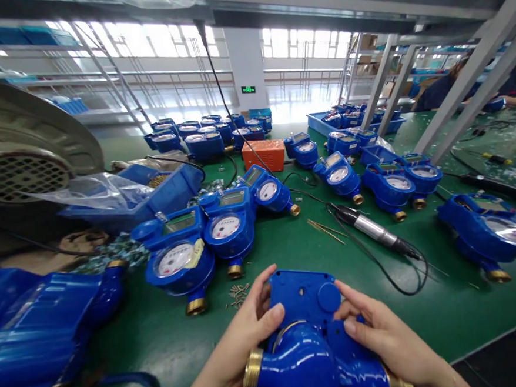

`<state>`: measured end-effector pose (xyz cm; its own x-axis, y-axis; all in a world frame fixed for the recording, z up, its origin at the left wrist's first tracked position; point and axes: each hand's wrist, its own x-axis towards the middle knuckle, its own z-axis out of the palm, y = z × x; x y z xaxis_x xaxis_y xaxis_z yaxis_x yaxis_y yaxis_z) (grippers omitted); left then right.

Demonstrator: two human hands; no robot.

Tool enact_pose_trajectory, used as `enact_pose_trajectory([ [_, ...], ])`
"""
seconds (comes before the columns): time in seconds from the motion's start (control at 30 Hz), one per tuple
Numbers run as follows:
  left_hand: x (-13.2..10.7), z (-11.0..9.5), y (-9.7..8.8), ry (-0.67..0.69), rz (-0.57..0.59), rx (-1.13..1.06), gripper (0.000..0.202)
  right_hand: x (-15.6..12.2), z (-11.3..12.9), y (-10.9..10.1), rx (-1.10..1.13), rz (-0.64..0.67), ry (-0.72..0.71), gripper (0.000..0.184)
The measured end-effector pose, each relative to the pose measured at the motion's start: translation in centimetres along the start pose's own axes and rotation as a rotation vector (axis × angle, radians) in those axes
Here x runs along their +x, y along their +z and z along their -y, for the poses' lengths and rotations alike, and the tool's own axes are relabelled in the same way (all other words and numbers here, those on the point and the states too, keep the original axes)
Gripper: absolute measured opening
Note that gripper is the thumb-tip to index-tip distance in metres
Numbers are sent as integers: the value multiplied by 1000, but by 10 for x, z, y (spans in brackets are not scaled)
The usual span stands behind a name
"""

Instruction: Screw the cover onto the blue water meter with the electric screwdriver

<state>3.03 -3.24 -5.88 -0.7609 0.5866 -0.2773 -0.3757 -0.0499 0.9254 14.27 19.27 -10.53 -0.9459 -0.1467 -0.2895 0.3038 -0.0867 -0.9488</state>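
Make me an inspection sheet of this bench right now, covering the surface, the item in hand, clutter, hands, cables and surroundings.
Surface: green bench mat, mostly covered.
Job's thing: blue water meter, held with its back facing the camera, brass ends at both sides.
Clutter: finished meters dial-up in rows; small screws loose near the left hand; blue parts bin with a plastic bag; orange box.
Hands: left hand and right hand both grip the meter, thumbs on its back plate.
Cables: electric screwdriver lying on the mat, its black cord looping beside it; another cord hangs from overhead.
Surroundings: metal racking, bright windows, another person seated far right.
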Motion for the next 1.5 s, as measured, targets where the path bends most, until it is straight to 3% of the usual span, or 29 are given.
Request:
enact_pose_trajectory([
  [0.17, 0, 5, 25, 49, -167, 26, 92, -4, -5, 0, 86, 25, -21, 73],
  [0.3, -3, 10, 33, 117, -272, 35, 90, -7, -8, -2, 113, 26, -30, 77],
  [0.53, 5, 8, 29, 145, -128, 124, 85, 1, -8, -11, 141, 63, 18, 77],
  [0.67, 7, 3, 27, 106, -135, 290, 86, 2, -2, -24, 7, 101, -31, 73],
  [0.77, 10, 6, 21, 93, -104, 380, 91, 3, 9, -41, -208, -71, -78, 58],
  [0.87, 11, 13, 12, 81, -30, 303, 103, 11, 27, -61, -441, -386, -96, 49],
  [0.97, 9, 20, 8, 103, 1, 243, 102, 32, 43, -81, -730, -567, -160, 36],
  [1.1, 7, 25, 9, 166, -17, 291, 93, 61, 47, -111, -1090, -797, -146, 43],
  [1.23, 6, 25, 15, 161, -16, 235, 95, 69, 36, -126, -1319, -895, -5, 56],
  [1.4, 5, 25, 17, 198, 16, 235, 93, 66, 31, -112, -1437, -981, 26, 49],
  [1.5, 7, 26, 16, 217, -1, 260, 92, 69, 30, -109, -1449, -969, 65, 49],
])
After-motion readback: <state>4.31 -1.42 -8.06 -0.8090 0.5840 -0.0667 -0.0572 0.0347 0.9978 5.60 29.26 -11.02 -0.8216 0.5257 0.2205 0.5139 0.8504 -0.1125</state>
